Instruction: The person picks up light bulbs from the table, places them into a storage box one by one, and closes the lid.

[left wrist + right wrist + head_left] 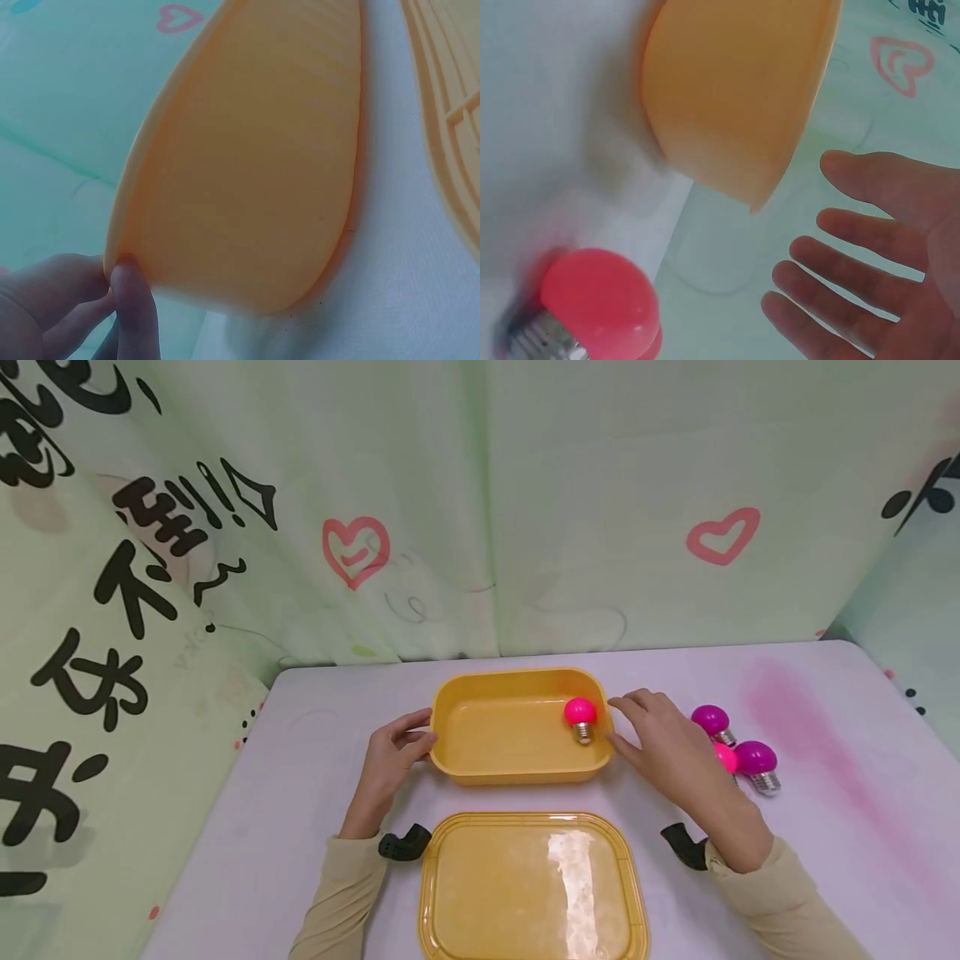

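Observation:
A yellow plastic box [510,727] lies long side across on the table, with one pink light bulb [580,710] standing in its right part. My left hand [392,764] pinches the box's left end; in the left wrist view, thumb and fingers [135,307] meet at its rim. At the opposite end is my right hand [667,747], its fingers spread close to the rim. The right wrist view shows these fingers [855,232] nearly straight, with a gap to the box [735,82] and nothing held.
Nearer me lies a flat yellow lid [517,885] with a raised edge. Right of my right hand sit a purple bulb [709,718], another purple bulb [756,758] and a pink bulb [726,757], partly hidden by that hand. A printed curtain [600,510] hangs behind the table.

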`<state>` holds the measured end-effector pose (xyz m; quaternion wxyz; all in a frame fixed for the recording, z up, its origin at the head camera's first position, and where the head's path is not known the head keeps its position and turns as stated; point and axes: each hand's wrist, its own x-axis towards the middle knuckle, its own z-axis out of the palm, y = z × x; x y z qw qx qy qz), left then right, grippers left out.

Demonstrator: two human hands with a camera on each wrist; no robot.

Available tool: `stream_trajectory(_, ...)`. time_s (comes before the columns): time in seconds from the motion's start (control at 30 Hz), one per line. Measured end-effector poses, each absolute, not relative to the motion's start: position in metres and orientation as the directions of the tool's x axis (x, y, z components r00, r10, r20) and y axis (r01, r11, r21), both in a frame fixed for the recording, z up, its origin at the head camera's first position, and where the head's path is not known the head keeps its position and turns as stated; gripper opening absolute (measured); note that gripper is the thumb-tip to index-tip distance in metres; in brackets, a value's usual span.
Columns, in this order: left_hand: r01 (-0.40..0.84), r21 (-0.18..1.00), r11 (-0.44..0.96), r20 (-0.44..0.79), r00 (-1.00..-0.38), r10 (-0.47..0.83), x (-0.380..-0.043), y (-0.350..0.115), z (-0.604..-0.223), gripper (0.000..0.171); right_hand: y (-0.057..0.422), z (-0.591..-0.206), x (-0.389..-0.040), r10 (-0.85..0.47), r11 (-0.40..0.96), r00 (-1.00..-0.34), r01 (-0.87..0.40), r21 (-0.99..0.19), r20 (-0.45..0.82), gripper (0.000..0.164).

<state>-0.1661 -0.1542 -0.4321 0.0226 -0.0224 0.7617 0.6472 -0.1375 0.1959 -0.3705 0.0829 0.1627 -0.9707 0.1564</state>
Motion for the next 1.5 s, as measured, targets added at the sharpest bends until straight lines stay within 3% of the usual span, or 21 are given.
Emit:
stream_trajectory(0.57,-0.072,0.984,0.165,-0.071,-0.997,-0.012,-0.166,-0.153,-0.431,0.041,0.224,-0.381,-0.122,-0.223,0.926,-0.962,-0.259,-0.274,0.155,0.048)
stream_trajectory(1.5,-0.068,0.985,0.162,-0.07,-0.998,0.006,-0.166,-0.154,-0.43,0.041,0.238,-0.409,-0.117,-0.248,0.924,-0.953,-0.286,-0.253,0.173,0.056)
